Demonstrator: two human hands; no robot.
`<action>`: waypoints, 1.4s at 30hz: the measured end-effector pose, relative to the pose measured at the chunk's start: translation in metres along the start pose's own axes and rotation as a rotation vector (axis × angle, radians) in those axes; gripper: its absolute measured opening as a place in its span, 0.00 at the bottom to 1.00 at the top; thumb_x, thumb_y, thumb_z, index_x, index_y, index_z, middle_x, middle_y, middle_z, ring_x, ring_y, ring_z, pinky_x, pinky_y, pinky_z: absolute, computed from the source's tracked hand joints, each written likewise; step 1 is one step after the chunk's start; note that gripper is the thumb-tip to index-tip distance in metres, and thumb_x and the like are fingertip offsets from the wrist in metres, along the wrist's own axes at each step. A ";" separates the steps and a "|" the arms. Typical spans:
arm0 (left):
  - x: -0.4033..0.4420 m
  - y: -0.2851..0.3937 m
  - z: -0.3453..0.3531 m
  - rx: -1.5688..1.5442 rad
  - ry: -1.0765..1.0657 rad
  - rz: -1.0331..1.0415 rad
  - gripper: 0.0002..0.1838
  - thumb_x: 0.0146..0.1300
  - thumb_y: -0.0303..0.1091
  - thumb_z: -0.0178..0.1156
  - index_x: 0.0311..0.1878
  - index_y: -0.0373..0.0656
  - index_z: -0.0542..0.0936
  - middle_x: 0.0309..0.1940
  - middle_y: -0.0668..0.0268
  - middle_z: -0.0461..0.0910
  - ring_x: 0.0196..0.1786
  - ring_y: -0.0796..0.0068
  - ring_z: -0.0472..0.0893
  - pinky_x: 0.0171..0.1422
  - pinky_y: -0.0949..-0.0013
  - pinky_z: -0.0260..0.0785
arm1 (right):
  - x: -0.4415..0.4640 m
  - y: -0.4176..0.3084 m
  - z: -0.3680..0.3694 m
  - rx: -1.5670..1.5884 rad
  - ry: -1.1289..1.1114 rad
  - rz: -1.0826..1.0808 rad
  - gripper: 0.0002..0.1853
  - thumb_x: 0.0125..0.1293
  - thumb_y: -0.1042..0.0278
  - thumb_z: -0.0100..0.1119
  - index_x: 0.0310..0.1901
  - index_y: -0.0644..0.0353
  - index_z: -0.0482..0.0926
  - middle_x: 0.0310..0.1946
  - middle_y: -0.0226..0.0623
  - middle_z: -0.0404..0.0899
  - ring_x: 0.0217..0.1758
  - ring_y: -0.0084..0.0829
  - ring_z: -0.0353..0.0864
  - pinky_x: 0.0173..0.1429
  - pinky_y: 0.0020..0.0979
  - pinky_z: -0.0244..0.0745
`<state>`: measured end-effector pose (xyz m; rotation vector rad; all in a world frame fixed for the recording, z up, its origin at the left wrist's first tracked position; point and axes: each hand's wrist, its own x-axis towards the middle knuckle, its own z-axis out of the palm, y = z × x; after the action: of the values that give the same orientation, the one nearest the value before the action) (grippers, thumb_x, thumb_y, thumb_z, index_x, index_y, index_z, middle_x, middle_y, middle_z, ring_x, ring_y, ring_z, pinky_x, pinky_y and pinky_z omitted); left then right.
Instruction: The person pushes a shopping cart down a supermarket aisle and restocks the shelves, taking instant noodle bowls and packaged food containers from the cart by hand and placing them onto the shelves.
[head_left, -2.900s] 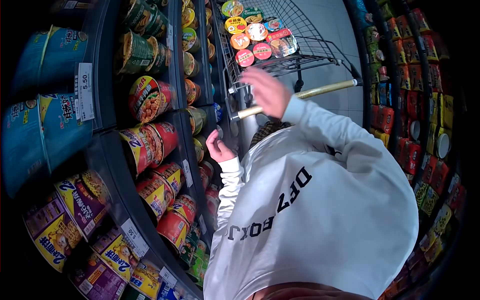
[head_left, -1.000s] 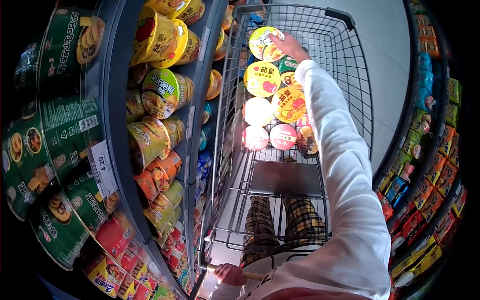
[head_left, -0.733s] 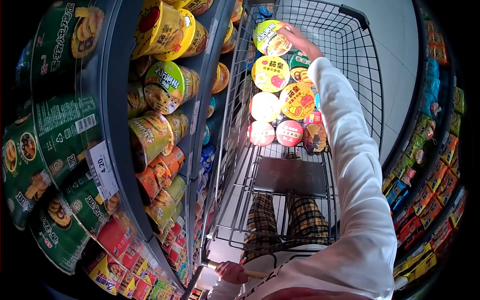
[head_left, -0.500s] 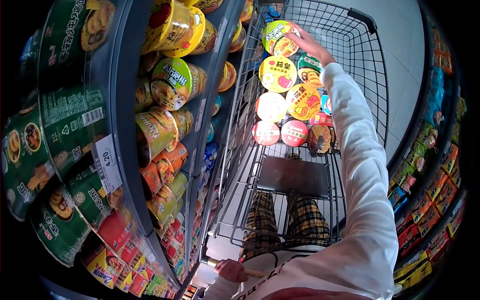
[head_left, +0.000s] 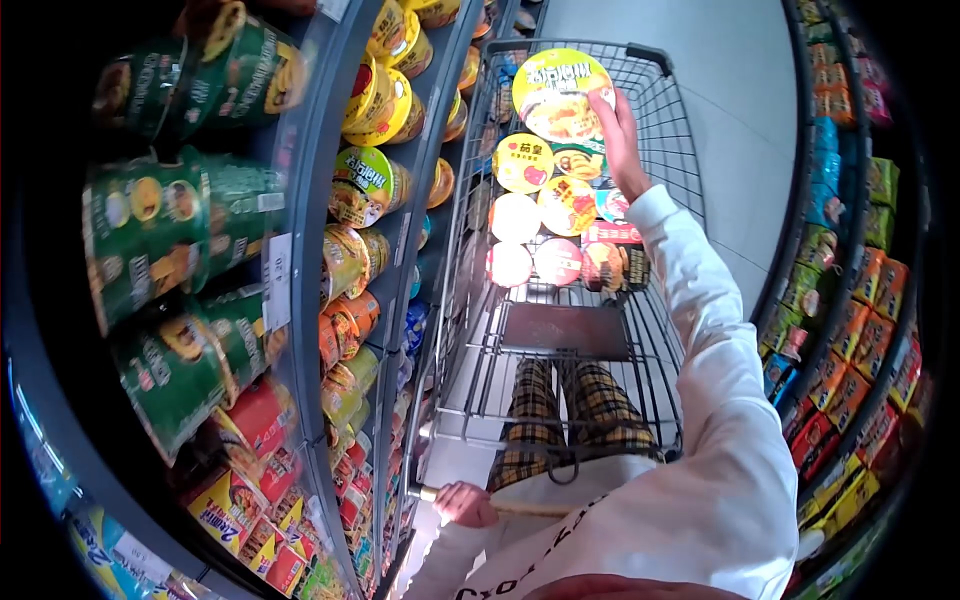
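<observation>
Compared with half a second ago, the green-and-yellow noodle cup [head_left: 560,78] shows bigger in the head view and covers more of the green noodle tub [head_left: 579,163] nearby, so it's probably been raised a bit. It's over the far end of the cart [head_left: 652,55], toward the cart's left side. Right hand [head_left: 622,140] has it gripped at the lid's edge; can't tell how the fingers sit underneath, they're hidden. Left hand [head_left: 466,504] is wrapped around the handle [head_left: 428,493] at the cart's near end.

As for progress, a bunch is already in the cart: two yellow cups [head_left: 523,163], two pink-lidded cups [head_left: 557,260], a dark tub [head_left: 605,268] and some others. Glare eats a few labels. That raised cup isn't let go of yet. Left of the cart, a shelf cup [head_left: 362,187] has what looks like the same lid design.
</observation>
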<state>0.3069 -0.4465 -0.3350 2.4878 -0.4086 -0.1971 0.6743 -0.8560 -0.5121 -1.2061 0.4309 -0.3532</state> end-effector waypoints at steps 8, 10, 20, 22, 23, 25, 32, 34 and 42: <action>0.042 -0.008 0.000 0.067 0.149 0.186 0.07 0.46 0.25 0.56 0.18 0.46 0.70 0.15 0.67 0.68 0.17 0.65 0.70 0.24 0.65 0.64 | -0.102 -0.073 -0.008 0.277 -0.011 0.295 0.33 0.75 0.42 0.49 0.69 0.62 0.64 0.64 0.45 0.75 0.66 0.37 0.76 0.71 0.38 0.70; 0.055 0.003 -0.006 0.029 0.148 0.136 0.03 0.46 0.24 0.54 0.22 0.45 0.72 0.18 0.65 0.70 0.20 0.63 0.72 0.27 0.64 0.66 | -0.124 -0.094 0.006 0.180 0.038 0.293 0.33 0.75 0.41 0.47 0.69 0.60 0.66 0.63 0.42 0.76 0.65 0.34 0.78 0.70 0.39 0.71; 0.132 0.022 -0.021 -0.797 0.364 -0.083 0.34 0.57 0.13 0.46 0.70 0.38 0.64 0.66 0.54 0.65 0.58 0.64 0.77 0.59 0.65 0.76 | -0.260 -0.126 0.065 0.278 -0.021 0.573 0.36 0.66 0.31 0.54 0.66 0.48 0.69 0.57 0.31 0.80 0.56 0.29 0.81 0.57 0.36 0.74; 0.155 0.017 -0.027 -0.850 0.298 -0.077 0.33 0.59 0.14 0.48 0.71 0.38 0.64 0.68 0.54 0.65 0.63 0.61 0.74 0.64 0.63 0.73 | -0.274 -0.112 0.070 0.324 -0.022 0.655 0.37 0.65 0.30 0.53 0.66 0.49 0.70 0.56 0.31 0.81 0.55 0.30 0.81 0.57 0.36 0.74; 0.167 0.012 -0.029 -0.811 0.289 -0.011 0.32 0.61 0.16 0.49 0.71 0.38 0.64 0.68 0.54 0.65 0.65 0.60 0.73 0.66 0.62 0.71 | -0.273 -0.105 0.069 0.327 -0.018 0.644 0.37 0.65 0.30 0.53 0.66 0.49 0.70 0.56 0.31 0.81 0.55 0.30 0.81 0.57 0.36 0.74; 0.183 -0.005 -0.026 -0.864 0.226 -0.095 0.31 0.63 0.17 0.49 0.71 0.38 0.64 0.69 0.53 0.65 0.68 0.59 0.72 0.68 0.61 0.69 | -0.265 -0.095 0.064 0.160 0.002 0.567 0.37 0.66 0.29 0.53 0.66 0.49 0.70 0.54 0.31 0.82 0.55 0.29 0.81 0.57 0.37 0.74; 0.224 -0.018 -0.016 -0.613 0.091 -0.070 0.26 0.74 0.35 0.51 0.72 0.36 0.63 0.70 0.45 0.65 0.72 0.48 0.67 0.75 0.58 0.59 | -0.244 -0.075 0.054 0.142 0.003 0.563 0.38 0.66 0.32 0.54 0.70 0.49 0.64 0.61 0.33 0.75 0.52 0.35 0.80 0.56 0.41 0.77; 0.234 -0.015 -0.012 -0.608 0.016 -0.058 0.29 0.77 0.43 0.48 0.73 0.36 0.62 0.73 0.43 0.61 0.75 0.45 0.61 0.78 0.58 0.54 | -0.247 -0.094 0.068 0.056 0.016 0.506 0.37 0.67 0.34 0.54 0.69 0.51 0.66 0.60 0.34 0.75 0.54 0.32 0.80 0.54 0.38 0.78; 0.303 -0.055 0.015 -0.813 0.048 -0.258 0.33 0.72 0.46 0.54 0.75 0.44 0.58 0.61 0.49 0.76 0.61 0.50 0.77 0.64 0.59 0.69 | -0.186 -0.050 0.140 -0.376 -0.096 0.142 0.33 0.73 0.50 0.56 0.71 0.61 0.62 0.60 0.43 0.77 0.64 0.33 0.76 0.63 0.34 0.72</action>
<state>0.6017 -0.5134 -0.3935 1.7247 0.0309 -0.3297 0.5817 -0.6680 -0.3996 -1.5412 0.5105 -0.0914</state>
